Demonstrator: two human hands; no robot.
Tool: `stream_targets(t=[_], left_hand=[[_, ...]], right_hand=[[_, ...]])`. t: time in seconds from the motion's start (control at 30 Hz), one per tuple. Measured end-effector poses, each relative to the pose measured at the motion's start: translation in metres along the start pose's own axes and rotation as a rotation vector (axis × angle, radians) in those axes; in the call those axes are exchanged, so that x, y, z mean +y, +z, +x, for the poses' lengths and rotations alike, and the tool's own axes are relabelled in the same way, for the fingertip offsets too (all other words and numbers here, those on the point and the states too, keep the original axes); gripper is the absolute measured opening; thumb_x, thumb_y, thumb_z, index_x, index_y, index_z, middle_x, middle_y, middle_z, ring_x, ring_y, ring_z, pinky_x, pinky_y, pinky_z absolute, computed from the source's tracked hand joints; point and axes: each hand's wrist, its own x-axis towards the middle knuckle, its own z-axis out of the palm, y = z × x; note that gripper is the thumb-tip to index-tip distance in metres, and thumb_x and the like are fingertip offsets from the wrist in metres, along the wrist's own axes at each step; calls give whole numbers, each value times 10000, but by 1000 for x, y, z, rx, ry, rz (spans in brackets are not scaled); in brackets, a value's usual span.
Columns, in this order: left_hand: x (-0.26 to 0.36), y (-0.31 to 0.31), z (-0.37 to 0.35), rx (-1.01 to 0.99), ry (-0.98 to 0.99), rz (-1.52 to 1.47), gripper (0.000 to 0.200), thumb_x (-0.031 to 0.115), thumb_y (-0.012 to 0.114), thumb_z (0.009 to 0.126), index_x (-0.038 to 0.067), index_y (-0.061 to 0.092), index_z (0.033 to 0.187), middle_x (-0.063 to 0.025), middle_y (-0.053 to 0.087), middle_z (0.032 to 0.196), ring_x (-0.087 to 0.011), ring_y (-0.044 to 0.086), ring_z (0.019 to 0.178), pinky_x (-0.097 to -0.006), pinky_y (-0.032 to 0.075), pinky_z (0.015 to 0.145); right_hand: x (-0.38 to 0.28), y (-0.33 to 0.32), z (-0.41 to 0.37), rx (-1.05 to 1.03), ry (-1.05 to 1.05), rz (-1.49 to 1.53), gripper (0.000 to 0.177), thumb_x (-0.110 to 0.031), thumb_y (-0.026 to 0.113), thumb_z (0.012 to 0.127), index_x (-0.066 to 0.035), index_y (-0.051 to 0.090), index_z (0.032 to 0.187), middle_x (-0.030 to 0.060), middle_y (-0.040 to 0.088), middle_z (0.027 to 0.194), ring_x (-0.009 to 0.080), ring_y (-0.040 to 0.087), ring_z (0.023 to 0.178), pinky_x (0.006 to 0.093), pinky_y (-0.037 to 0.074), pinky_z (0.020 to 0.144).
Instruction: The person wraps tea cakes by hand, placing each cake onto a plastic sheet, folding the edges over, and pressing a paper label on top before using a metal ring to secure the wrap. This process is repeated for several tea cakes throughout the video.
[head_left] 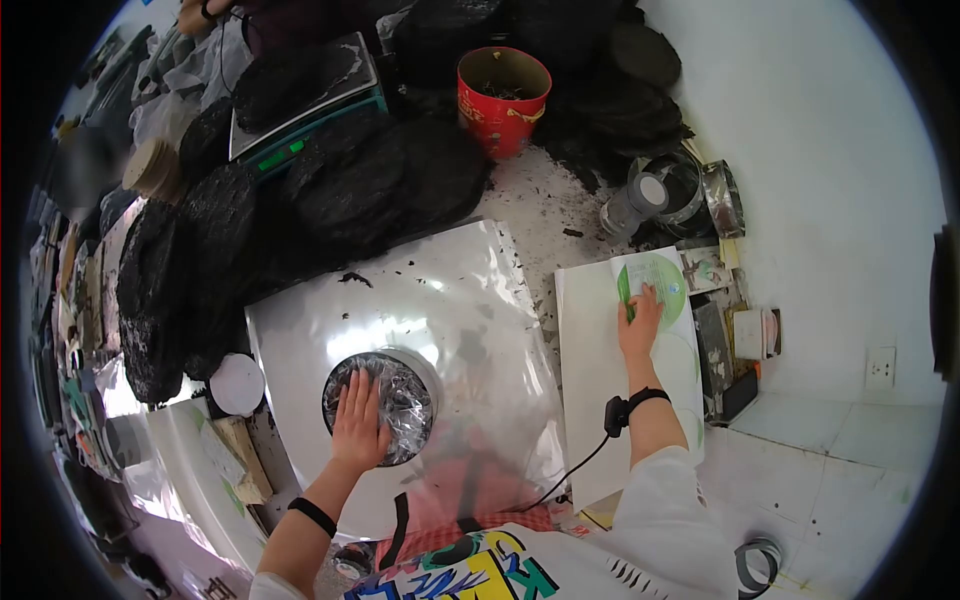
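My left hand (360, 425) lies flat, fingers stretched, on the clear plastic wrap (405, 410) inside a round metal ring mould (432, 385). The mould rests on a shiny metal sheet (480, 290). Over to the right, my right hand (640, 322) has its fingers bent around a small green object (630, 308), above a white sheet with round green labels (668, 285). How much of the green object lies inside the fingers is hidden.
Black round slabs (340, 180) are piled behind the metal sheet. A scale (350, 75) and a red bucket (500, 125) stand at the back. Metal rings (725, 200) and a clear container (622, 212) are at right. Part of another person (290, 25) shows top left.
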Motion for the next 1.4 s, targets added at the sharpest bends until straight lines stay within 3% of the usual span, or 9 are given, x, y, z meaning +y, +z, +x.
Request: stream_targets(t=[0.1, 0.17, 0.4, 0.67, 0.77, 0.83, 1.07, 1.27, 1.4], left_hand=[[3, -6, 2, 9, -12, -13, 714, 200, 516, 769, -43, 327, 1413, -247, 232, 1517, -372, 180, 1433, -489, 159, 1168], [6, -9, 3, -35, -35, 1, 710, 196, 513, 780, -30, 317, 1423, -237, 229, 1521, -363, 183, 1434, -486, 167, 1167], [4, -1, -2, 2, -20, 31, 713, 193, 520, 784, -15, 311, 1433, -214, 231, 1530, -350, 188, 1436, -478, 164, 1170], [2, -2, -2, 70, 13, -13, 665, 208, 522, 811, -28, 352, 1409, -219, 222, 1533, -344, 183, 1439, -465, 165, 1171], [-7, 9, -8, 59, 36, 43, 673, 249, 536, 846, -29, 328, 1423, -207, 210, 1541, -326, 176, 1445, -450, 166, 1173], [-10, 12, -10, 108, 57, 57, 686, 267, 528, 858, -26, 304, 1436, -193, 203, 1548, -311, 168, 1449, -441, 161, 1175], [-10, 7, -14, -53, 23, -17, 615, 369, 472, 912, 156, 333, 1471, -111, 229, 1559, -282, 209, 1439, -404, 176, 1167], [-25, 38, -17, -269, 51, 103, 595, 451, 350, 946, 191, 315, 1480, -39, 272, 1552, -248, 264, 1423, -398, 196, 1164], [-33, 38, -25, -120, 119, 200, 575, 420, 395, 939, 166, 362, 1454, -66, 323, 1526, -270, 271, 1418, -414, 201, 1162]], right_hand=[[2, 1, 0, 60, 231, 423, 277, -89, 688, 773, -106, 471, 944, 182, 363, 1440, 387, 276, 1385, 619, 222, 1099], [-32, -20, 2, -125, 25, -184, 274, -80, 678, 777, -104, 471, 955, 190, 372, 1436, 410, 268, 1385, 670, 218, 1070], [-17, -8, 4, -62, 152, -140, 303, -100, 681, 787, -106, 477, 1012, 181, 397, 1427, 403, 298, 1374, 687, 213, 1060], [-4, 7, -1, 173, 170, 208, 205, -181, 739, 785, -42, 593, 824, 180, 662, 1071, 346, 609, 1050, 394, 471, 907], [-147, -113, 13, -465, 51, 465, 195, -176, 746, 778, -29, 622, 806, 186, 677, 1023, 333, 660, 916, 372, 497, 859], [-243, -188, -30, -272, -222, 535, 204, -161, 731, 787, -29, 638, 912, 171, 682, 1040, 319, 682, 872, 354, 512, 843], [-350, -95, -153, -467, -668, 713, 719, -282, 654, 837, 1, 334, 1415, 203, 277, 1512, 326, 223, 1428, 479, 266, 1123], [-391, -125, -130, -760, -857, 108, 718, -446, 448, 938, 28, 276, 1449, 204, 290, 1508, 324, 230, 1425, 503, 172, 1153], [-411, -56, -131, -530, -592, 567, 766, -488, 465, 913, -1, 260, 1467, 209, 243, 1528, 323, 214, 1431, 570, 86, 1147]])
